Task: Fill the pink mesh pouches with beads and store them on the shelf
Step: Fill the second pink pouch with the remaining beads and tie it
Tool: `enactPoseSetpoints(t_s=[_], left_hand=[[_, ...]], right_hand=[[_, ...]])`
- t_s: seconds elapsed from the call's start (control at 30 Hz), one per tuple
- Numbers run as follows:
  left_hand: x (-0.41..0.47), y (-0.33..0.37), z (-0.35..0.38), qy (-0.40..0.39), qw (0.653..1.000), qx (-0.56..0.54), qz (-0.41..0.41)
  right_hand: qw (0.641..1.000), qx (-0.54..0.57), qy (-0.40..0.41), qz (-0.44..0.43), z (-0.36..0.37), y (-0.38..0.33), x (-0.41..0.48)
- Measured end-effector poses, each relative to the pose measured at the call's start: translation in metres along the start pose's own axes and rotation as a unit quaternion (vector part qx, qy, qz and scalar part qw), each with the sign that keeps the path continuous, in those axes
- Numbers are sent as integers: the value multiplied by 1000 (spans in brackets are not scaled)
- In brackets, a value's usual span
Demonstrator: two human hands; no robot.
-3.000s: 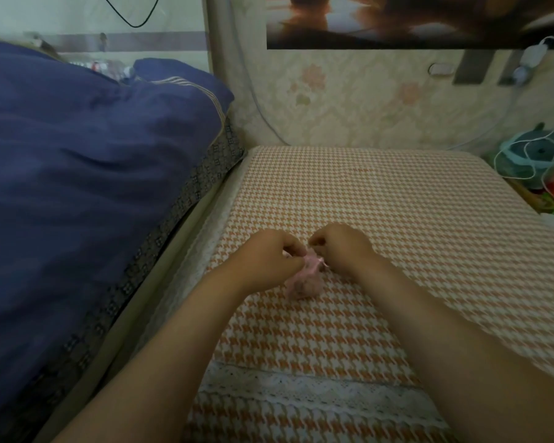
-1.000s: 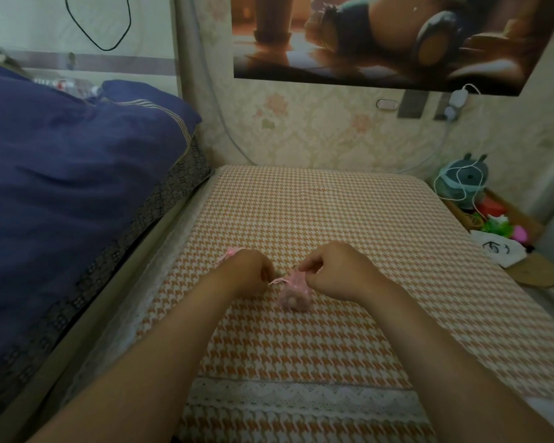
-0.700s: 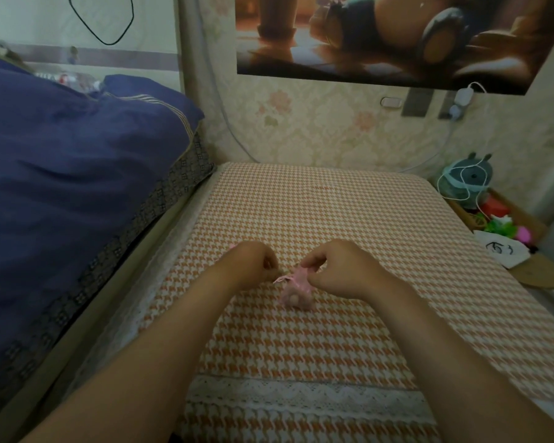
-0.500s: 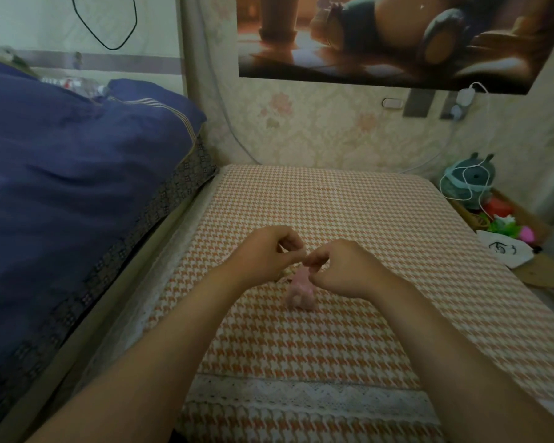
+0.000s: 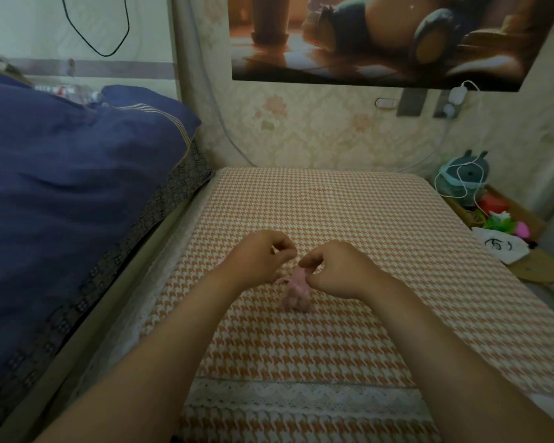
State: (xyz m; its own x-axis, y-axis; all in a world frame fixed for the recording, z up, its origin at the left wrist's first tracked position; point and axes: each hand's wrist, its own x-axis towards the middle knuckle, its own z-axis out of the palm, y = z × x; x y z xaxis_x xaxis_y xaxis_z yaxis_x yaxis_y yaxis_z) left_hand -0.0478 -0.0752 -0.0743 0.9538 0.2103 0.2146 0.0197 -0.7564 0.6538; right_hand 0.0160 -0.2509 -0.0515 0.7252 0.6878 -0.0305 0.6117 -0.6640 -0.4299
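A small pink mesh pouch with a bulging bottom rests on the houndstooth tablecloth. My right hand pinches its gathered neck from the right. My left hand hovers just left of the neck, fingers curled, thumb and forefinger pinched together, apparently on the thin drawstring. A pink ribbon end trails from the pouch under that hand. A sliver of a second pink pouch peeks out behind my left wrist. No loose beads show.
A blue duvet fills the left side. Beyond the table's right edge stand a teal gadget wrapped in white cable, colourful toys, a white bag and a round wooden board. A papered wall closes the back.
My left hand pulled the drawstring out to the left, came back to meet my right hand at the pouch neck, and now sits slightly apart from it. The pouch stayed in place.
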Motion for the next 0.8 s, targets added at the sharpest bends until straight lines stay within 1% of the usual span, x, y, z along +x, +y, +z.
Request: enactPoseSetpoints(t_s=[0.07,0.1,0.3,0.43,0.63,0.8], left_hand=[[3,-12,-3,34,999,13,-16],[3,-18,-4,38,999,24,-21],[8,-54,11,-26,991,115,-56],[10,-58,14,-69,984,152,-65],[11,-57,13,-58,969,231,-66],[9,-55,14,-58,961,266,-51]], right_hand=[[1000,-2,0,-3,0,0,0],[1000,0,1,-5,0,0,0],[1000,7,18,-8,4,2,3],[999,20,25,-15,7,4,5],[999,24,25,-23,10,6,7],[999,22,23,-22,11,5,8]])
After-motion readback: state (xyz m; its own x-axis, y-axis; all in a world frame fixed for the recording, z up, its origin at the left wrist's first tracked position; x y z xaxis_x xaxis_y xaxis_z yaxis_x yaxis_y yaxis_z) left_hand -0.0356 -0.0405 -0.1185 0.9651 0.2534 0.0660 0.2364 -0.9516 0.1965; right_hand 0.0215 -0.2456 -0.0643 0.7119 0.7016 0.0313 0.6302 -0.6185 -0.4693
